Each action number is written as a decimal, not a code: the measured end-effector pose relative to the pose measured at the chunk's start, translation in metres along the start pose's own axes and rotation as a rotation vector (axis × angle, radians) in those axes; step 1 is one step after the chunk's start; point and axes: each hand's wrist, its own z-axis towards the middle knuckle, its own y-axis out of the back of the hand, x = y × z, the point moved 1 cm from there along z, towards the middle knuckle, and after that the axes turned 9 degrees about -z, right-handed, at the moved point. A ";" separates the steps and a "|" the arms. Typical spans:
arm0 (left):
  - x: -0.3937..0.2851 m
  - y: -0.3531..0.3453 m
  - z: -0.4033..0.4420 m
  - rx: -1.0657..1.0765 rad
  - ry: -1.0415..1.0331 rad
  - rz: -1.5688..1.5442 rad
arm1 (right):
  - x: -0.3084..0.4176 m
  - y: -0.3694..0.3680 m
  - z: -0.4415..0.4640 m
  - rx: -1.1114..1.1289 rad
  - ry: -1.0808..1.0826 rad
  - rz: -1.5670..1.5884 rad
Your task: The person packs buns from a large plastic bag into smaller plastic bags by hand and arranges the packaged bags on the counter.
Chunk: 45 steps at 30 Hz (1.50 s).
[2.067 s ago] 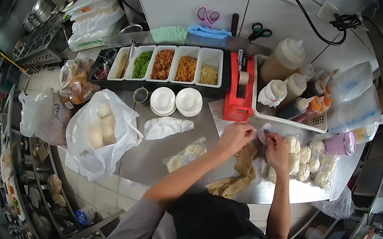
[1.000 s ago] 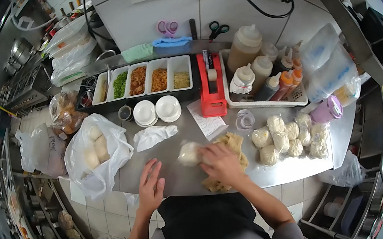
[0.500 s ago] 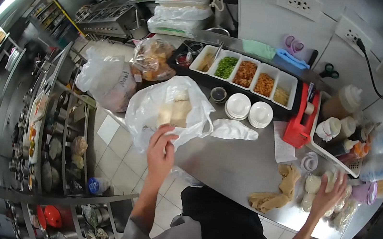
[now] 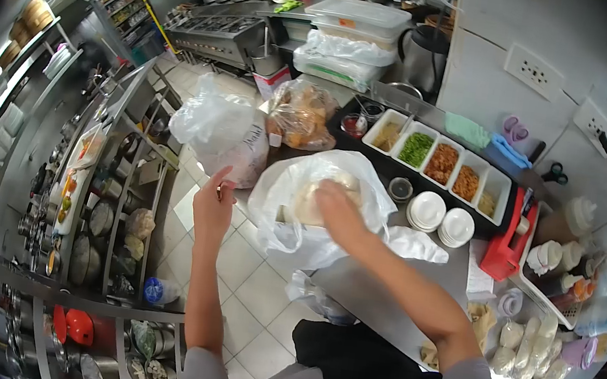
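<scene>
An open white plastic bag sits at the left end of the counter, with pale, wrapped-looking pieces inside. My right hand reaches across into its mouth, over those pieces. Motion smears the fingers, so any grip is hidden. Just left of the bag, my left hand is raised with the index finger stretched out and nothing visible in it. Nearest to that hand is a second white bag with handwriting on it. Clear-wrapped pale packs lie at the counter's right end.
Behind stands a black holder with white tubs of chopped green topping and brown crumbs. Small white bowls are stacked in front. A red dispenser and a basket of bottles stand right. Metal shelving runs left.
My right hand has moved from the wrapped packs at right into the open bag. My left hand has left that bag's edge and moved left. The view has swung left.
</scene>
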 end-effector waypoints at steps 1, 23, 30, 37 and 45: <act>-0.012 0.005 -0.005 0.013 -0.054 0.024 | -0.010 -0.010 0.008 0.017 -0.031 -0.079; -0.036 -0.025 -0.070 0.949 -0.038 -0.298 | -0.057 0.037 0.056 0.037 -0.086 -0.379; -0.020 -0.087 -0.130 1.092 0.191 -0.537 | -0.018 0.169 0.004 -0.178 -0.281 0.179; -0.062 -0.117 -0.167 1.520 0.090 -0.467 | -0.011 0.171 -0.121 0.136 -0.430 0.072; -0.139 -0.214 -0.284 1.231 -0.852 -0.459 | -0.011 0.211 -0.257 0.042 -0.930 0.022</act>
